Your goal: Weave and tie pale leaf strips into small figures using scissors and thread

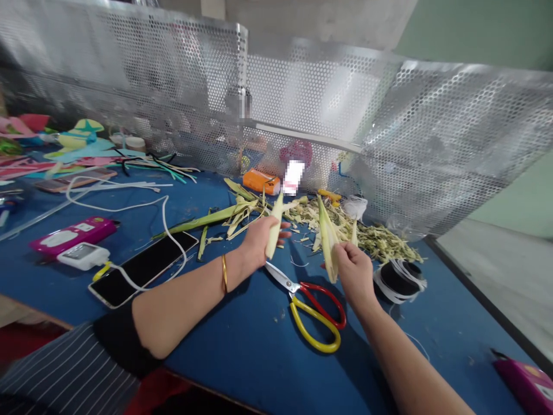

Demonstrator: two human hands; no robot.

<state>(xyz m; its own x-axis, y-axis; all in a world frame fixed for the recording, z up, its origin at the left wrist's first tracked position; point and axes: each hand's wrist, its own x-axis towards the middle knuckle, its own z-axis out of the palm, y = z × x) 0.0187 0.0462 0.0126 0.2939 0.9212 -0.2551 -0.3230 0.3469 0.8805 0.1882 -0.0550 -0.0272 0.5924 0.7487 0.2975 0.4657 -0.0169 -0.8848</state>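
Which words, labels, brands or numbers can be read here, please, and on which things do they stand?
No text can be read with certainty.
Orange pack: dark mark, too small.
Left purple box: blurred.
White gadget: blurred.
Right purple box: blurred.
Lit screen: pixelated.

1. Your left forearm (185,305) reaches in from the lower left, slanting forward and inward.
2. Your left hand (258,235) grips between thumb (272,221) and fingers (285,234), those fingertips pointing right.
3. Your right forearm (404,349) angles in from the lower right.
4. Your right hand (355,270) curls in a pinching grip, apart from the left.
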